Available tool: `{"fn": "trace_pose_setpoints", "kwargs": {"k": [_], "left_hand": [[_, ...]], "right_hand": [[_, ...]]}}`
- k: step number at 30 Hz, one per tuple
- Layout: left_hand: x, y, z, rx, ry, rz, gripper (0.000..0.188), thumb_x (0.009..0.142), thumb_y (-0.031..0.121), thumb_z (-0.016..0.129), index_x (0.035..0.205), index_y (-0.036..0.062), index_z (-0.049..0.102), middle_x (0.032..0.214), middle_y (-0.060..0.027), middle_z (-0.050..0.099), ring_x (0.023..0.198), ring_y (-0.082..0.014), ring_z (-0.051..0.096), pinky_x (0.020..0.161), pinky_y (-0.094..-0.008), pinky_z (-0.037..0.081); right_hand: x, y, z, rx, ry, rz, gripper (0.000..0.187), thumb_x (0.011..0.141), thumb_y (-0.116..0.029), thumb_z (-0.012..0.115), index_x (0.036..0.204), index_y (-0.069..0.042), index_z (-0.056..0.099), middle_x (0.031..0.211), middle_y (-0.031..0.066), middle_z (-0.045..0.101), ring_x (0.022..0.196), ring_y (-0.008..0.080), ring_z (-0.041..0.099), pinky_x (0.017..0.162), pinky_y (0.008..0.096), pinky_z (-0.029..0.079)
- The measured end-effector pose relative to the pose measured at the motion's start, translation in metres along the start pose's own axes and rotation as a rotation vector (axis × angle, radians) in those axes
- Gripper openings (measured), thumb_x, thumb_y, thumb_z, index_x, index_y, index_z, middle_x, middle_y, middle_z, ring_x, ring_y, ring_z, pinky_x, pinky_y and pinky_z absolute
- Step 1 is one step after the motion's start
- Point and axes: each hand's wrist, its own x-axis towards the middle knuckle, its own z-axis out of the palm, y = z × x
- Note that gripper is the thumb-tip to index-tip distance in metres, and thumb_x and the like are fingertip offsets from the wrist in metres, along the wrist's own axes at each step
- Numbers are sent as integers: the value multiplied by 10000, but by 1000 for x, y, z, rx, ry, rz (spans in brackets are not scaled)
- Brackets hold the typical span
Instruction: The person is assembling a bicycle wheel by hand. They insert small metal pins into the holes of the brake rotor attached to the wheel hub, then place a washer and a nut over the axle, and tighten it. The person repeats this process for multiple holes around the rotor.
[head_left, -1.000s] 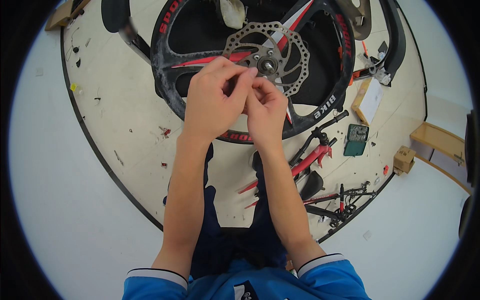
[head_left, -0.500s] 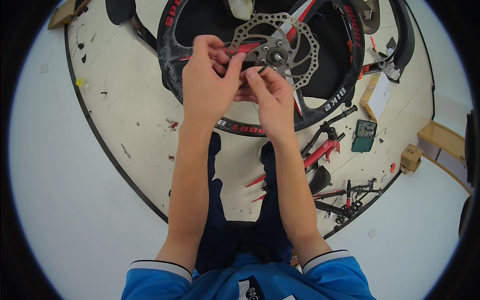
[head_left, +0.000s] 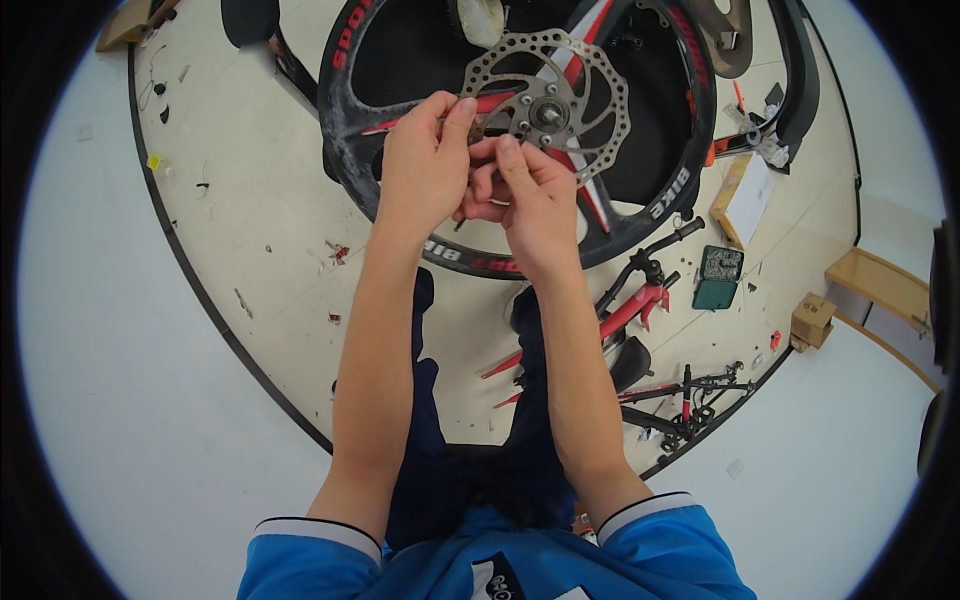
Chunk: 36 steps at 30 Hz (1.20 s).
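A bicycle wheel (head_left: 345, 150) with a black rim and red-and-white spokes lies flat in front of me. On its hub is a silver brake disc (head_left: 612, 85) full of holes, with bolts around the axle (head_left: 548, 116). My left hand (head_left: 425, 170) is at the disc's near left edge, thumb and forefinger pinched; whatever is between them is too small to make out. Close beside it, my right hand (head_left: 535, 205) has curled fingers and a raised thumb. From under its fingers pokes the tip of a thin dark rod (head_left: 460, 225), perhaps a hex key; the rest is hidden.
A whitish lump (head_left: 482, 22) rests by the disc's far edge. To the right lie a red bicycle frame (head_left: 625, 315), an open green case (head_left: 715, 290) of small parts, a black frame (head_left: 690, 410) and a cardboard box (head_left: 812, 320). Scraps litter the floor at left.
My right hand has turned and drawn slightly nearer me; the dark rod's tip now shows below its fingers. My left hand has lowered slightly, its fingers closing at the disc's edge.
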Motion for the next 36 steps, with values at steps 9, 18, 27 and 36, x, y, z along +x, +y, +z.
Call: {"fn": "trace_pose_setpoints", "kwargs": {"k": [9, 18, 27, 36], "left_hand": [[-1, 0, 8, -125, -78, -80, 277, 1085, 214, 520, 909, 0, 533, 754, -59, 623, 511, -103, 591, 475, -254, 489], [19, -5, 1, -182, 37, 102, 217, 946, 112, 725, 1081, -21, 618, 882, -42, 681, 761, -72, 625, 659, -243, 511], [26, 16, 14, -52, -138, 48, 224, 1053, 206, 570, 896, 46, 569, 771, -4, 616, 670, -57, 561, 604, -234, 464], [29, 13, 34, -159, 16, 111, 302, 1009, 265, 665, 1132, -5, 606, 756, -20, 647, 591, -57, 565, 524, -239, 448]], "right_hand": [[-3, -9, -6, 23, 3, 53, 367, 1104, -282, 471, 1089, 57, 610, 676, 44, 545, 580, 153, 575, 600, 330, 556], [4, 17, 7, -51, -90, -16, 371, 1127, -319, 393, 933, -27, 515, 661, 13, 449, 530, 148, 498, 572, 347, 543], [-2, 3, -11, -217, -25, -37, 320, 1118, -286, 404, 934, -44, 502, 633, -14, 427, 467, 84, 427, 444, 281, 452], [-11, -4, -13, -600, 96, -125, 323, 1110, -294, 430, 911, -52, 509, 608, -28, 449, 466, 77, 411, 448, 266, 362]]}}
